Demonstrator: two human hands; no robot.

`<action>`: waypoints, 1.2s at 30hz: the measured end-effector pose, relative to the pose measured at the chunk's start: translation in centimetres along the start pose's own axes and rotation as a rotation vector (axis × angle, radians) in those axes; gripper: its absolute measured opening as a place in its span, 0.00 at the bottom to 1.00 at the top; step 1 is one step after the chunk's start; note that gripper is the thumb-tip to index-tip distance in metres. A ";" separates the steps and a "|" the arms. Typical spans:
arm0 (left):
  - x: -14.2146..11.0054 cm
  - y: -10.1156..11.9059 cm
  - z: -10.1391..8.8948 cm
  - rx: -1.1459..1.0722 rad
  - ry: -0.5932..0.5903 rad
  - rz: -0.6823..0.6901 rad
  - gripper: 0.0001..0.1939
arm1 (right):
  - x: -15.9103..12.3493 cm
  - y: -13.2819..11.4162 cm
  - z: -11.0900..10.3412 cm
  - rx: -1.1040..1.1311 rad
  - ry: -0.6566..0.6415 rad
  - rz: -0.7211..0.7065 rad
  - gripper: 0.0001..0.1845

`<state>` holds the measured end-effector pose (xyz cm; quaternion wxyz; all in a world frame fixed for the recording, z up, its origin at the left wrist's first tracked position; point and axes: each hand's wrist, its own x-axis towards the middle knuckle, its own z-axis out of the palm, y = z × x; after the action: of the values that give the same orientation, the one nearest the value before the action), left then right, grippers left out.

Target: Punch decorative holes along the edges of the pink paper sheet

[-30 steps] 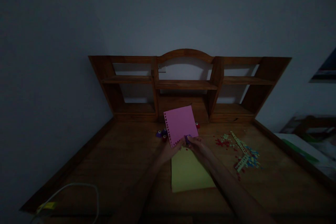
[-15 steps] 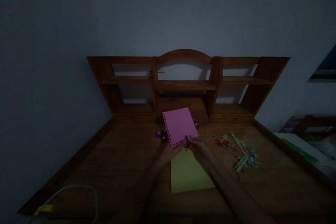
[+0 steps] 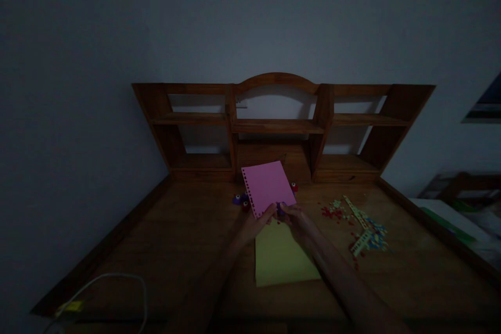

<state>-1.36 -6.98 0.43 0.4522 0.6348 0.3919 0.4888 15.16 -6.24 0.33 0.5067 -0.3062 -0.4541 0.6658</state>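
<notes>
Gripping at the lower edge of the pink sheet (image 3: pixel 268 185), both hands close together. Left hand (image 3: pixel 255 223): closed on the sheet's bottom edge, thumb on top, fingers mostly hidden underneath. Right hand (image 3: pixel 297 219): closed around a small purple gadget (image 3: pixel 281 209), thumb pressed on it. Gadget sits at the sheet's bottom edge, toward the right corner, between the two thumbs. Can't tell if the left fingers touch it too.

Sheet is held tilted, above the table (image 3: pixel 183 235). Row of dark cutouts down its left edge, continuing along part of the bottom edge; exact shape too small to call.

Below the hands: yellow-green paper (image 3: pixel 285 258) flat on the table, far end partly covered by the hands. Just past the sheet's left edge: a purple piece (image 3: pixel 237 199) and a red piece (image 3: pixel 246 206), each with a round white spot on top. Another red piece (image 3: pixel 294 187) pokes out at the sheet's right edge.

Right side of table: scattered red bits (image 3: pixel 332 213), blue bits (image 3: pixel 377 237), plus two pale perforated strips (image 3: pixel 360 242), well apart from the hands. Wooden shelf unit (image 3: pixel 277 126) along the back. Pale cable (image 3: pixel 117 274) loops at near left. Dim light, fine detail is lost.
</notes>
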 end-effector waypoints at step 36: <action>1.0 -1.3 -0.1 -0.104 0.205 -0.016 0.23 | 0.6 -0.1 -0.1 0.110 0.117 0.200 0.27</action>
<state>-1.29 -5.71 -0.53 0.4458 0.5541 0.4154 0.5671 15.05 -5.63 0.39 0.4793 -0.3602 -0.3538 0.7179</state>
